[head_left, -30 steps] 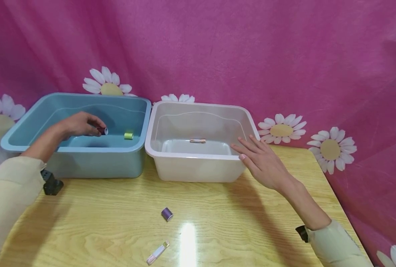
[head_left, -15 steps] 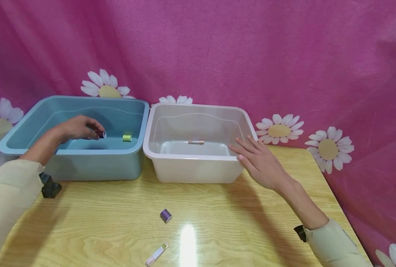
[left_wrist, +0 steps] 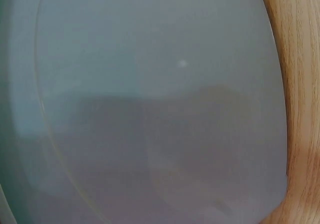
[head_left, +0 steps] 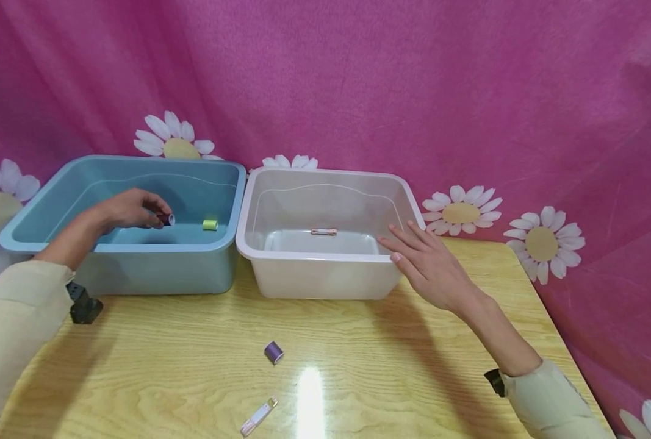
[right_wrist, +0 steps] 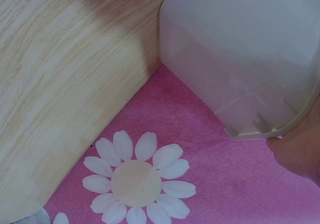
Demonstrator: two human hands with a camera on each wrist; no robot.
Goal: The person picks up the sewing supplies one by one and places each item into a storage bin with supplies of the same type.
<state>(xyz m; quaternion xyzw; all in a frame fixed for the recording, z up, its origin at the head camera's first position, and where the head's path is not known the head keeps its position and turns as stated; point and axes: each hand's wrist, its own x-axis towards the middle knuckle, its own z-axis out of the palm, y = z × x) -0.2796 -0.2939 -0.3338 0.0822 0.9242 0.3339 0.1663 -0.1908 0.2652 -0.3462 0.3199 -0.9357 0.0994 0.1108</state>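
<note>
Inside the blue basin (head_left: 155, 247), my left hand (head_left: 133, 209) pinches a dark maroon thread spool (head_left: 166, 219) above the floor of the basin. A yellow-green thread spool (head_left: 210, 225) lies in the same basin, to the right of that hand. My right hand (head_left: 426, 265) rests with spread, straight fingers over the near right corner of the white basin (head_left: 325, 258). On the floor of the white basin lies a small orange-and-white banded bundle (head_left: 323, 231). The left wrist view shows only the basin's outer wall (left_wrist: 165, 83) and some table.
On the wooden table (head_left: 182, 360), a purple thread spool (head_left: 274, 352) lies in front of the basins. Nearer the front is a slim pale pink-and-white bundle (head_left: 259, 416) with a gold end. A pink flowered cloth (head_left: 325, 79) hangs behind. The two basins stand side by side.
The head view shifts very slightly. Both hands hold nearly the same place, and the maroon thread spool stays in the left hand's fingers.
</note>
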